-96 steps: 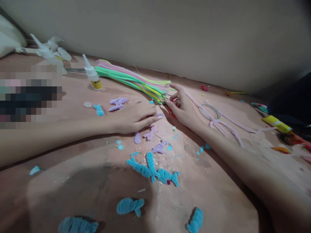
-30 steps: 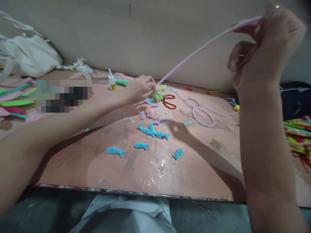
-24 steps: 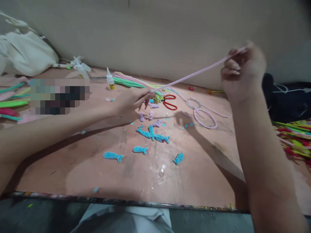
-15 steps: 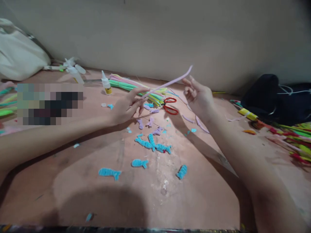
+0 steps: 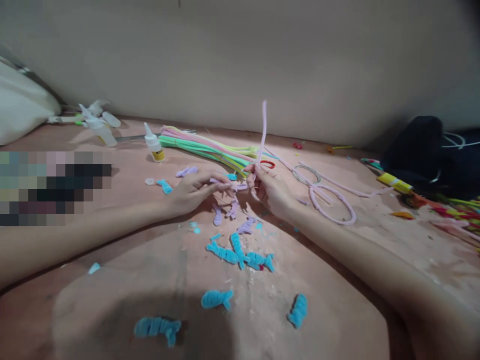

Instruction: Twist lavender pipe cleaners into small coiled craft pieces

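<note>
The stem [image 5: 264,127] points up from our right hand [image 5: 272,189], pinched between thumb and fingers above the table [image 5: 330,300]; our left hand [image 5: 198,189] is loosely curled alongside, though we can't tell whether it grips anything.

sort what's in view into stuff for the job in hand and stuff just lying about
Likely for the job:
- pink stem in the right hand
- stem bundle
- scissors
- blue fish
- lilac pieces

Seemingly lying about:
- white bag
- dark bundle
- blue scraps
- orange scrap
</note>
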The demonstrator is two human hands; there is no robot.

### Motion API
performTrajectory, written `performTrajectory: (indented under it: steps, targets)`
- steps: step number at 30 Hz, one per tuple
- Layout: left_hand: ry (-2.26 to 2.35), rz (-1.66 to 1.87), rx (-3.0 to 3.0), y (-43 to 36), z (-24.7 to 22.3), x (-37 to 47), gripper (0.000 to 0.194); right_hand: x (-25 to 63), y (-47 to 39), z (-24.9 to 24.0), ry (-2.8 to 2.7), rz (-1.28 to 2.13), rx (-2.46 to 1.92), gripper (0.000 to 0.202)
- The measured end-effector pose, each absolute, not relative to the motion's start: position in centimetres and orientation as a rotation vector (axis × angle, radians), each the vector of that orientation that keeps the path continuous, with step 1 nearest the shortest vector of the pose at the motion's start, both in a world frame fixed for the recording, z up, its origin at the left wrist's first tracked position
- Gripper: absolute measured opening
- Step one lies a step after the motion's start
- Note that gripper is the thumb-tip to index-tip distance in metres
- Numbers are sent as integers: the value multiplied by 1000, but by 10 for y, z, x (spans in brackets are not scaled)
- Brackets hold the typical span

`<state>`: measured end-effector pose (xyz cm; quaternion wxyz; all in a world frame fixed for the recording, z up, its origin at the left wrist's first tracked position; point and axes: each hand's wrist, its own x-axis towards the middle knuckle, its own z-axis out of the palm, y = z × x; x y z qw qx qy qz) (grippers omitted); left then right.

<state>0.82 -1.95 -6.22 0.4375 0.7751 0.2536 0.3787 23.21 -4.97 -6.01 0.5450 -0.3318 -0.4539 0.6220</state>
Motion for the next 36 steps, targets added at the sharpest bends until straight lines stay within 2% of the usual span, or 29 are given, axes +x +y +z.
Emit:
performTrajectory:
  steps: [3, 10, 14, 18, 26, 36]
  targets:
    - [705, 991, 1679, -17, -64, 12, 46, 232, -49, -65, -1061, 1548, -857, 26]
    - [605, 1036, 1325, -14, -67, 22, 48, 228, -52, -66, -1012, 1598, -813, 27]
    - [607, 1054, 1288, -17, -67, 25, 49, 225, -62, -66, -1085, 1703, -825, 26]
    - [624, 1042, 1258, -19, -67, 26, 48, 221, -69, -66, -1126, 1701, -813, 37]
    - [567, 1042, 1258, -24, -67, 33, 51, 218, -73, -57, -1157, 1712, -880, 37]
    - [708, 980, 1317, -30, -63, 31, 50, 224, -66, -63, -1291, 1682, -858, 40]
